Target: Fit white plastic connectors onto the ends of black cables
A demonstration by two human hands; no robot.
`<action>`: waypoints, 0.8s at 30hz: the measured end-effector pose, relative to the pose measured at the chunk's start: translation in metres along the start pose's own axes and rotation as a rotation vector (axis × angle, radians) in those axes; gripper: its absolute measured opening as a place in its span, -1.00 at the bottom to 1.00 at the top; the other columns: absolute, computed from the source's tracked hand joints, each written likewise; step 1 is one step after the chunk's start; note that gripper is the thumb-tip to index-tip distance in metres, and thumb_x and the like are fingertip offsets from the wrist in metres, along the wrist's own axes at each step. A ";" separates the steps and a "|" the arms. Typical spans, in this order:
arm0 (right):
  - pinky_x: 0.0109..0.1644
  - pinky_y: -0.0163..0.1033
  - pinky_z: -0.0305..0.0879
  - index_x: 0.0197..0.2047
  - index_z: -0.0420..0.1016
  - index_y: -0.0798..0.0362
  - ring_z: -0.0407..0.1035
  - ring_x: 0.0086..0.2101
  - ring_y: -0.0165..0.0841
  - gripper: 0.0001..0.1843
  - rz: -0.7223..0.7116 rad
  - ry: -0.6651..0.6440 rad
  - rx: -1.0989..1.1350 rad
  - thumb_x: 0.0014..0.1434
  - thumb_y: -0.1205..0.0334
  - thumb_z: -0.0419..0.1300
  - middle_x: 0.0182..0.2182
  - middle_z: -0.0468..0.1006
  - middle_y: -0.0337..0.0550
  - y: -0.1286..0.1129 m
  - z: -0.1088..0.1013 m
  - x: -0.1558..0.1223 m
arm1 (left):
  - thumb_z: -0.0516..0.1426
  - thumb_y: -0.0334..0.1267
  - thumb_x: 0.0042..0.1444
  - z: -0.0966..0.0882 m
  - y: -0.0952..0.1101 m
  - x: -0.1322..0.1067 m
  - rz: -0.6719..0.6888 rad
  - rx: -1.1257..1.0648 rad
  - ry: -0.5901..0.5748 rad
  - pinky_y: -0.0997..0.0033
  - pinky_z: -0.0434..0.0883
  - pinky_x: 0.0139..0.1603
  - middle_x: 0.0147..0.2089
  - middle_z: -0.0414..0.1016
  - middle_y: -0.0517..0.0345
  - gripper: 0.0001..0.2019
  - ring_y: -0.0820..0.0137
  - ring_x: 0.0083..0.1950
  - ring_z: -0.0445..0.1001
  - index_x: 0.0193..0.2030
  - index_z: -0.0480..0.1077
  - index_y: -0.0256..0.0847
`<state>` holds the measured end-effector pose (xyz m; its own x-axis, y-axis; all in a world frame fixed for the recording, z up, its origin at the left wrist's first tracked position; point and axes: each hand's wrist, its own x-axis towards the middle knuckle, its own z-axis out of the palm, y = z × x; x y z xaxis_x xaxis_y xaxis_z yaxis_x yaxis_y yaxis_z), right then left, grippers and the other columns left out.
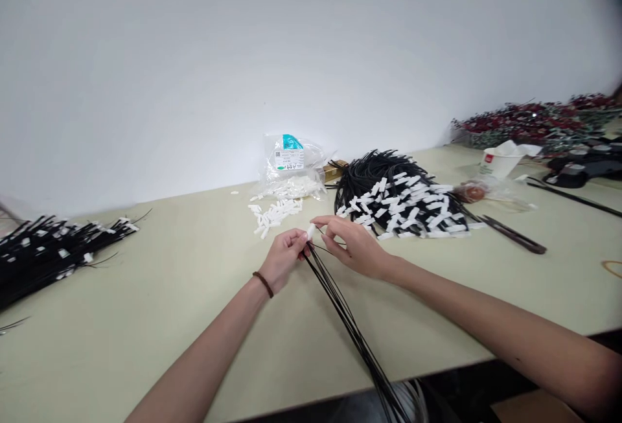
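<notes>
My left hand (pixel 286 256) is closed, pinching a small white plastic connector (pixel 310 231) between thumb and fingers. Several thin black wires (pixel 347 319) run from this hand down over the table's front edge. My right hand (pixel 352 247) is close beside it, its index finger reaching to the connector's top. A thin black wire (pixel 332 253) leads into the curled fingers of my right hand; their exact grip on it is partly hidden. Beyond my hands lies a loose heap of white connectors (pixel 275 214).
Bundled black wires with white connectors (pixel 403 206) lie behind my right hand, and more black wires (pixel 53 251) at the left. A clear plastic bag (pixel 291 173) rests against the wall. Dark tweezers (pixel 515 235), a paper cup (pixel 498 162) and dark red foliage (pixel 529 124) are at the right.
</notes>
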<state>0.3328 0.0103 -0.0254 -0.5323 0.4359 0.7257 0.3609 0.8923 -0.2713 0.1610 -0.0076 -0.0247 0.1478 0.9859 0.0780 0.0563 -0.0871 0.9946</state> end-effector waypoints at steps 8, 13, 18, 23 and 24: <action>-0.12 -0.20 0.28 -0.39 0.17 0.05 0.33 -0.15 -0.34 -0.84 0.021 -0.033 0.062 0.23 0.35 -0.10 -0.12 0.42 -0.02 0.002 -0.004 0.004 | 0.15 -0.12 -0.05 0.000 -0.004 0.000 -0.027 -0.038 -0.002 0.53 0.12 -0.49 -0.59 0.30 0.23 -0.76 0.53 -0.53 0.21 -0.47 0.35 -0.29; 0.01 -0.11 0.25 -0.21 0.28 0.07 0.27 -0.04 -0.28 -0.88 0.021 0.030 -0.083 0.25 0.30 -0.05 -0.06 0.40 0.00 0.006 -0.003 0.003 | 0.18 -0.14 -0.07 -0.001 -0.003 0.001 -0.059 -0.150 0.050 0.54 0.16 -0.46 -0.53 0.33 0.22 -0.77 0.56 -0.51 0.23 -0.50 0.35 -0.29; 0.05 -0.05 0.21 -0.07 0.35 -0.04 0.19 0.04 -0.23 -0.76 -0.304 0.018 -0.277 0.18 0.35 0.07 -0.03 0.42 -0.17 0.007 -0.003 0.002 | 0.25 -0.15 -0.17 -0.003 0.000 0.002 -0.099 -0.262 0.109 0.53 0.18 -0.45 -0.55 0.30 0.23 -0.75 0.56 -0.51 0.21 -0.54 0.33 -0.30; 0.01 -0.09 0.25 -0.16 0.40 0.00 0.32 -0.10 -0.32 -0.81 -0.457 0.074 -0.248 0.17 0.40 0.10 -0.21 0.53 -0.21 0.008 0.003 0.002 | 0.27 -0.13 -0.21 -0.002 0.000 0.002 -0.111 -0.303 0.065 0.53 0.20 -0.44 -0.54 0.31 0.22 -0.73 0.55 -0.49 0.21 -0.55 0.35 -0.31; 0.00 -0.11 0.27 -0.16 0.40 0.01 0.33 -0.12 -0.33 -0.82 -0.447 0.080 -0.212 0.17 0.40 0.09 -0.23 0.53 -0.20 0.008 0.004 0.002 | 0.28 -0.13 -0.22 -0.002 -0.001 0.002 -0.111 -0.305 0.059 0.54 0.20 -0.44 -0.54 0.31 0.22 -0.72 0.55 -0.49 0.21 -0.55 0.35 -0.31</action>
<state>0.3317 0.0189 -0.0293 -0.6132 -0.0012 0.7899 0.2628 0.9427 0.2055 0.1590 -0.0052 -0.0251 0.0992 0.9944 -0.0374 -0.2306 0.0595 0.9712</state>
